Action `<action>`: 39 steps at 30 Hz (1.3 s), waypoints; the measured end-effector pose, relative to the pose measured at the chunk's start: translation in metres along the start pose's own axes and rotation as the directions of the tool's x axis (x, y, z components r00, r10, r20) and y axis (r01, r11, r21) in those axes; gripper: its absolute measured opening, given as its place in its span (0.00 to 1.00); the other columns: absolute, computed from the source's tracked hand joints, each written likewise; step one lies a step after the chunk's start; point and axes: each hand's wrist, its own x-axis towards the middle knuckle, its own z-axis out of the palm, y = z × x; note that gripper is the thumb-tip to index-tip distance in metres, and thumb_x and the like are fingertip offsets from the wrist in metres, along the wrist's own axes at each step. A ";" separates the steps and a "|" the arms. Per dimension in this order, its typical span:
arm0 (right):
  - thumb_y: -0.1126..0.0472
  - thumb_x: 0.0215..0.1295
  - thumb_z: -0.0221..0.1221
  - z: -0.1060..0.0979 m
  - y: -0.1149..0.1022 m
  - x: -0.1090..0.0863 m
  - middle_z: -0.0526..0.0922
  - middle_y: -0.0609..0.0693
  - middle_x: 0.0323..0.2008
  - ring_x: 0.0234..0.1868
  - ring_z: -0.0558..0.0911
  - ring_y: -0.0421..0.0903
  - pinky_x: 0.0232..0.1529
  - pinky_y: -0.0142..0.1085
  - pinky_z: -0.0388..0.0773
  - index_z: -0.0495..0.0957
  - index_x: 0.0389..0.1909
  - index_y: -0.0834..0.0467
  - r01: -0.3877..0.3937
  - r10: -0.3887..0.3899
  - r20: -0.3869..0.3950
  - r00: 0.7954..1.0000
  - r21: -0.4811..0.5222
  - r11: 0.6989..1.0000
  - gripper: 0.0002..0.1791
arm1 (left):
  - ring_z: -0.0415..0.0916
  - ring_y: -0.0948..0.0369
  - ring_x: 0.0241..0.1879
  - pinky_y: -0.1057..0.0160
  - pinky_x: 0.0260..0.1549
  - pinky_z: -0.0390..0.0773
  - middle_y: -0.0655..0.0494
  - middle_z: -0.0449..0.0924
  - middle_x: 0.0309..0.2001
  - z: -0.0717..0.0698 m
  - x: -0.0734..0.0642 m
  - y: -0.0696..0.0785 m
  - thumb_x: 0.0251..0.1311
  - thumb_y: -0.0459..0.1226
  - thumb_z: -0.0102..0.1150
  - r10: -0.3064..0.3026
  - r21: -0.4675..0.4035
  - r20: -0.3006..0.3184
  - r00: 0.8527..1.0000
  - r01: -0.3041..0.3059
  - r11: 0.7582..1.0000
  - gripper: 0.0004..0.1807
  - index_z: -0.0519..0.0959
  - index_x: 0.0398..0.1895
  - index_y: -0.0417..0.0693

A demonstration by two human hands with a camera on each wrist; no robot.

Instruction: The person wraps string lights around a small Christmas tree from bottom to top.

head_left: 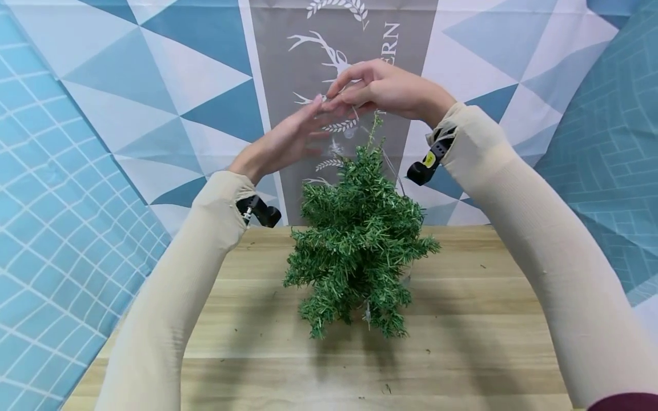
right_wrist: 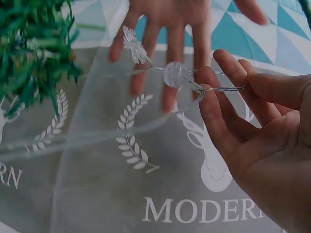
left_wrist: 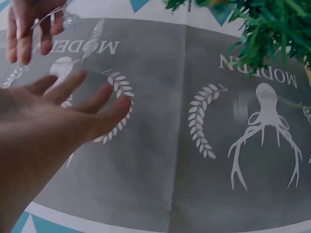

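A small green artificial Christmas tree (head_left: 360, 240) stands upright on the wooden table. Above its tip, my right hand (head_left: 393, 94) pinches the thin clear wire of a string of lights (right_wrist: 226, 89) between thumb and fingers. A round clear bulb (right_wrist: 175, 74) and a clear faceted ornament (right_wrist: 134, 45) hang on this wire close to the fingertips. My left hand (head_left: 290, 140) is held up just left of the tree's top, its fingers spread and straight. In the right wrist view the left fingers are behind the wire; whether they touch it I cannot tell.
The wooden table (head_left: 247, 342) carries the tree, with a few fallen needles about it. Behind is a patterned cloth (head_left: 205, 108) with a grey deer panel. Blue tiled sheeting (head_left: 61, 217) borders the left side. Wire trails down the tree's right side.
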 end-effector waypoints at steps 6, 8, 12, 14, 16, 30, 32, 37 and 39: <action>0.66 0.74 0.52 0.005 0.002 -0.005 0.84 0.63 0.43 0.43 0.84 0.56 0.42 0.40 0.82 0.74 0.57 0.64 -0.005 0.006 -0.013 1.000 0.034 0.999 0.14 | 0.72 0.56 0.33 0.55 0.51 0.73 0.52 0.73 0.29 0.006 -0.002 -0.008 0.74 0.46 0.50 0.072 0.111 -0.203 0.977 -0.050 0.993 0.17 0.80 0.46 0.40; 0.68 0.75 0.50 0.005 0.005 -0.008 0.84 0.63 0.38 0.38 0.84 0.55 0.39 0.40 0.82 0.74 0.57 0.64 -0.029 0.029 -0.017 0.999 0.007 1.000 0.14 | 0.69 0.58 0.27 0.59 0.40 0.75 0.54 0.70 0.23 0.004 -0.005 -0.009 0.72 0.43 0.55 0.120 0.199 -0.297 0.947 -0.062 0.978 0.16 0.79 0.32 0.40; 0.67 0.74 0.50 0.006 0.012 -0.012 0.79 0.58 0.31 0.29 0.79 0.50 0.35 0.39 0.83 0.76 0.56 0.62 -0.084 0.082 -0.020 0.996 -0.128 0.988 0.14 | 0.63 0.61 0.19 0.65 0.22 0.70 0.56 0.68 0.21 -0.004 -0.012 -0.011 0.72 0.42 0.55 0.193 0.354 -0.368 0.910 -0.055 0.934 0.20 0.71 0.26 0.36; 0.66 0.73 0.53 0.005 0.017 -0.014 0.76 0.54 0.24 0.22 0.75 0.47 0.26 0.35 0.79 0.79 0.52 0.61 -0.106 0.100 -0.037 0.994 -0.225 0.969 0.12 | 0.60 0.63 0.16 0.67 0.17 0.65 0.58 0.68 0.20 -0.009 -0.016 -0.012 0.72 0.42 0.54 0.204 0.392 -0.374 0.905 -0.046 0.919 0.20 0.70 0.27 0.34; 0.66 0.71 0.55 0.002 0.024 -0.016 0.72 0.51 0.18 0.16 0.68 0.42 0.19 0.31 0.70 0.82 0.42 0.62 -0.111 0.098 -0.054 0.994 -0.346 0.932 0.07 | 0.58 0.63 0.15 0.67 0.15 0.61 0.58 0.69 0.20 -0.013 -0.020 -0.012 0.72 0.41 0.54 0.216 0.435 -0.382 0.899 -0.031 0.900 0.19 0.71 0.27 0.34; 0.58 0.74 0.52 -0.015 0.071 -0.073 0.85 0.55 0.35 0.32 0.85 0.47 0.33 0.36 0.83 0.81 0.43 0.62 -0.258 0.210 -0.150 0.966 -0.608 0.751 0.13 | 0.59 0.62 0.19 0.63 0.22 0.62 0.58 0.66 0.17 -0.031 -0.053 -0.025 0.67 0.50 0.60 0.144 0.666 -0.350 0.926 0.137 0.733 0.18 0.82 0.32 0.44; 0.58 0.75 0.51 -0.019 0.077 -0.082 0.86 0.55 0.35 0.31 0.86 0.48 0.33 0.38 0.84 0.81 0.49 0.63 -0.275 0.227 -0.156 0.961 -0.584 0.764 0.14 | 0.57 0.62 0.18 0.62 0.21 0.60 0.58 0.65 0.16 -0.038 -0.059 -0.027 0.68 0.49 0.59 0.150 0.682 -0.341 0.928 0.135 0.718 0.18 0.82 0.28 0.44; 0.62 0.78 0.46 -0.027 0.092 -0.102 0.86 0.56 0.27 0.27 0.86 0.52 0.30 0.40 0.85 0.77 0.59 0.65 -0.312 0.287 -0.130 0.949 -0.497 0.810 0.18 | 0.55 0.59 0.16 0.61 0.17 0.58 0.54 0.63 0.15 -0.052 -0.075 -0.033 0.70 0.50 0.57 0.175 0.722 -0.366 0.914 0.160 0.673 0.20 0.80 0.26 0.45; 0.63 0.78 0.45 -0.029 0.099 -0.108 0.85 0.56 0.24 0.26 0.85 0.53 0.28 0.38 0.84 0.78 0.60 0.65 -0.325 0.301 -0.127 0.945 -0.469 0.821 0.19 | 0.56 0.58 0.16 0.59 0.18 0.58 0.53 0.65 0.15 -0.056 -0.082 -0.035 0.70 0.51 0.57 0.181 0.730 -0.378 0.908 0.172 0.661 0.21 0.79 0.26 0.44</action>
